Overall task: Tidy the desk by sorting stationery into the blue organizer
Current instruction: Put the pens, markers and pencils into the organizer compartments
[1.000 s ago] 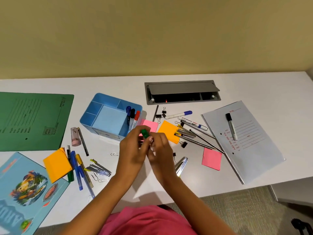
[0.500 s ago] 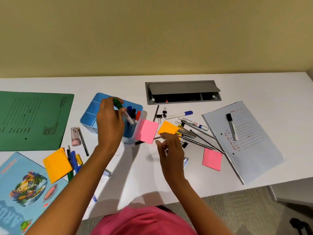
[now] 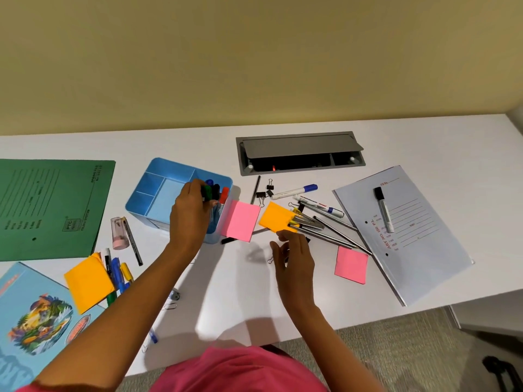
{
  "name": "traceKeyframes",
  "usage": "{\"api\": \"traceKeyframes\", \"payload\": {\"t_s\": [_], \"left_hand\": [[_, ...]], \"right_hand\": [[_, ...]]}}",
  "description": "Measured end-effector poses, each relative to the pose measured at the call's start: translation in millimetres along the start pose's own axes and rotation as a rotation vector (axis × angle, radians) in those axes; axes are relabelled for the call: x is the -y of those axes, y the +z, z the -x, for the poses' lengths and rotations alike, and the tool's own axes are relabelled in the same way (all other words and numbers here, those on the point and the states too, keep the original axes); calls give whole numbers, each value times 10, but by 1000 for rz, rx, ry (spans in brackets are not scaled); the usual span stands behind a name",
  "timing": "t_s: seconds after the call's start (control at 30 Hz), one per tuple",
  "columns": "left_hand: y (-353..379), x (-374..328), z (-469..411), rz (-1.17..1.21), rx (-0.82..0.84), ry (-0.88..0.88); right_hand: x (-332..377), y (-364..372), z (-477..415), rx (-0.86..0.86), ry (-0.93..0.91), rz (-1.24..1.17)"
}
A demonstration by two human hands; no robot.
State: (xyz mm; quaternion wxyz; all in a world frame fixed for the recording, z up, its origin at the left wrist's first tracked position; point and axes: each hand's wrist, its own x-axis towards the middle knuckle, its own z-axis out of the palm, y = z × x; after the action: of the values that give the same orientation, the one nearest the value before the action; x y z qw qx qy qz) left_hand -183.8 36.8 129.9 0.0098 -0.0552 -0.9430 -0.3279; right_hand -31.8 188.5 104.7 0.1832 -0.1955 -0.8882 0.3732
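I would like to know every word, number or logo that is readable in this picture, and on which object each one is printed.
"PTC": boxed logo on the green folder.
"SPRING FILE": along the green folder's right edge; its other print is too small to read.
"File No.": red heading on the white file cover; the red handwriting and lines below are too blurred to read.
Blue book: title cut off, unreadable.
White markers: print too small to read.

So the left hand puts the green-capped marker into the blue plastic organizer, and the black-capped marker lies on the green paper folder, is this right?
Not quite. In the head view the black-capped marker lies on the pale blue paper folder at the right, not the green one. The left hand does put the green-capped marker into the blue plastic organizer.
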Motion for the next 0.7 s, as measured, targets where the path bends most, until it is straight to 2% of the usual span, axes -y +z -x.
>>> {"api": "traceKeyframes", "payload": {"t_s": [0.2,0.33,0.43,0.5,0.6,0.7], "left_hand": [[-7,37,-63,102,32,-58],[-3,53,-18,74,-5,-19],[21,14,64,101,-29,34],[57,-37,128,129,-17,59],[138,-134,224,145,23,118],[210,-231,268,137,48,185]], "right_hand": [[-182,-40,-168,-51,-45,15],[-529,-243,-534,-108,-45,63],[-856,-442,-874,-166,-34,197],[-1073,-555,-1112,-152,49,280],[-1392,-670,-1425,-86,289,348],[-1543,-740,-1580,-98,439,460]]}}
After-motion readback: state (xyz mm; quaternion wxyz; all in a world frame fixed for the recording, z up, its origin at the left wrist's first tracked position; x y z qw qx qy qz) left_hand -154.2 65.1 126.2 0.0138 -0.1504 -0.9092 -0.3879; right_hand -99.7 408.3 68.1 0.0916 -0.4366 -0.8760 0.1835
